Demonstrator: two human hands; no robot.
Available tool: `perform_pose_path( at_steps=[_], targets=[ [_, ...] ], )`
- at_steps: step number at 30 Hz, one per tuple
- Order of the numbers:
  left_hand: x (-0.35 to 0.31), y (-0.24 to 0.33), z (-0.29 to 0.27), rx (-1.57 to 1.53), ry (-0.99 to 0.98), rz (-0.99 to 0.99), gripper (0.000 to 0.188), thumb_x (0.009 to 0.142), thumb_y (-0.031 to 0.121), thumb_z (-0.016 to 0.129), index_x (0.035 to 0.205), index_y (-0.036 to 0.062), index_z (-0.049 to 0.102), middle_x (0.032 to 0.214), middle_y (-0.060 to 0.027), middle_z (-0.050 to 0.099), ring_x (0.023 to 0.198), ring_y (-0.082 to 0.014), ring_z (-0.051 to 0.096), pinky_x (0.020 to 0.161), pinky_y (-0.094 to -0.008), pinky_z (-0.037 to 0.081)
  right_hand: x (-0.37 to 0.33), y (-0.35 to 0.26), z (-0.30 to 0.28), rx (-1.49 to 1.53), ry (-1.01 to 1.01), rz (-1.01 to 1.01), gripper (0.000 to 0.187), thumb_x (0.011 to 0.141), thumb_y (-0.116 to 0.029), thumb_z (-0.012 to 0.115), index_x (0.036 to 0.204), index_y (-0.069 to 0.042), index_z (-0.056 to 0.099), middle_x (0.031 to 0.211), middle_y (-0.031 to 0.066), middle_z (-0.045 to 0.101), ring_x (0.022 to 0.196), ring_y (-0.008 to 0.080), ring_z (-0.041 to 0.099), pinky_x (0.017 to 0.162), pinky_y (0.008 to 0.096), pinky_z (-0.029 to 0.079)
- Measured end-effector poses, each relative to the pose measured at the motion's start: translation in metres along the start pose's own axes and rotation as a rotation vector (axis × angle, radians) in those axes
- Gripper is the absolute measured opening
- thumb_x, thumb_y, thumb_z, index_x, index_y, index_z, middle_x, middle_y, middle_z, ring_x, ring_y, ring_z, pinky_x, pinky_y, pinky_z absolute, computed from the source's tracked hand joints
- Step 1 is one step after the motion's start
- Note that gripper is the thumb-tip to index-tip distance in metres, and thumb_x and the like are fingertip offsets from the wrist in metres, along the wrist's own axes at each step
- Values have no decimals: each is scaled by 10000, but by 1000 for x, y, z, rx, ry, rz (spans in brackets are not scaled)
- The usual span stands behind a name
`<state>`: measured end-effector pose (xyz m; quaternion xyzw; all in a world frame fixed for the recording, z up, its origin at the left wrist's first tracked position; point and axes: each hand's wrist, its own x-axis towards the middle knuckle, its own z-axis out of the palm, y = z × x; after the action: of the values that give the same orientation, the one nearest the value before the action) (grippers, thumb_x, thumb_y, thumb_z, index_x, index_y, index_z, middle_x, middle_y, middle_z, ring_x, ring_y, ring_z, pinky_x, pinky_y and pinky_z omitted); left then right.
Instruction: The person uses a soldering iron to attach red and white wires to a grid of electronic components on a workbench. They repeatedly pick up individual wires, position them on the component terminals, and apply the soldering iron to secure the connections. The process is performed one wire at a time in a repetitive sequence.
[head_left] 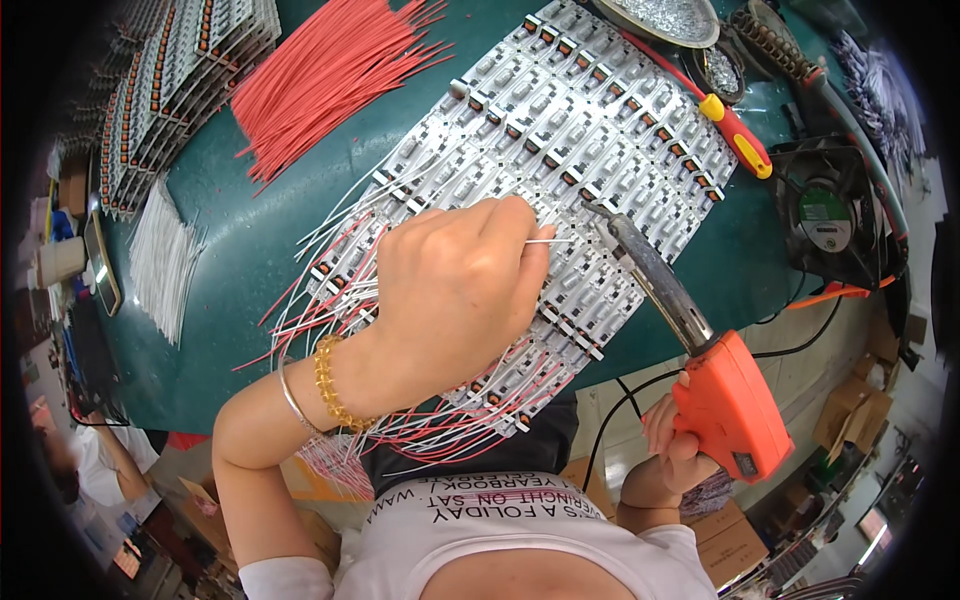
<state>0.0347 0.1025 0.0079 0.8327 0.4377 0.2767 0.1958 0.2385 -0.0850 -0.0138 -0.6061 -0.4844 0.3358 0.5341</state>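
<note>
My left hand (455, 285) is pinched over the middle of a large panel of small white circuit boards (500, 150). Between its thumb and fingertips is a thin white wire (556, 241), whose short end points right, over the boards. My right hand (668, 440) grips the orange handle of a soldering gun (738, 405). The gun's dark tip is just right of the wire end, over the panel; I cannot tell whether it touches a board. Red and white wires (455, 430) trail from the panel's left and near edges, partly behind my left forearm.
On the green table (225, 300) lie a pile of red wires (330, 75) and a bundle of white wires (168, 260). Stacked board panels (185, 90) stand far left. At the right are a red-yellow screwdriver (738, 138), a metal dish (665, 18) and a black fan (828, 215).
</note>
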Motion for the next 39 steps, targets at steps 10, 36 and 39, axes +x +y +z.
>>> perform_pose_path(
  at_steps=[10, 36, 39],
  targets=[
    [1, -4, -5, 8, 127, 67, 153, 823, 108, 677, 716, 51, 584, 570, -81, 549, 447, -249, 544, 420, -347, 404, -4, -1, -2, 210, 84, 53, 753, 896, -501, 598, 1276, 121, 408, 493, -10, 456, 379, 100, 433, 410, 240, 405],
    [1, 9, 12, -46, 57, 60, 158, 769, 49, 727, 700, 40, 585, 568, -74, 557, 431, -208, 520, 413, -320, 372, -21, -6, -12, 27, 75, 306, 708, 746, -651, 683, 1043, -11, 613, 903, 23, 576, 862, 198, 561, 774, 356, 440],
    [1, 9, 14, -26, 69, 76, 172, 765, 44, 726, 694, 48, 569, 557, -64, 542, 425, -203, 505, 412, -322, 362, -20, -10, -18, -87, 14, 334, 695, 724, -680, 672, 961, -27, 647, 844, 12, 575, 761, 192, 554, 679, 336, 430]
  ],
)
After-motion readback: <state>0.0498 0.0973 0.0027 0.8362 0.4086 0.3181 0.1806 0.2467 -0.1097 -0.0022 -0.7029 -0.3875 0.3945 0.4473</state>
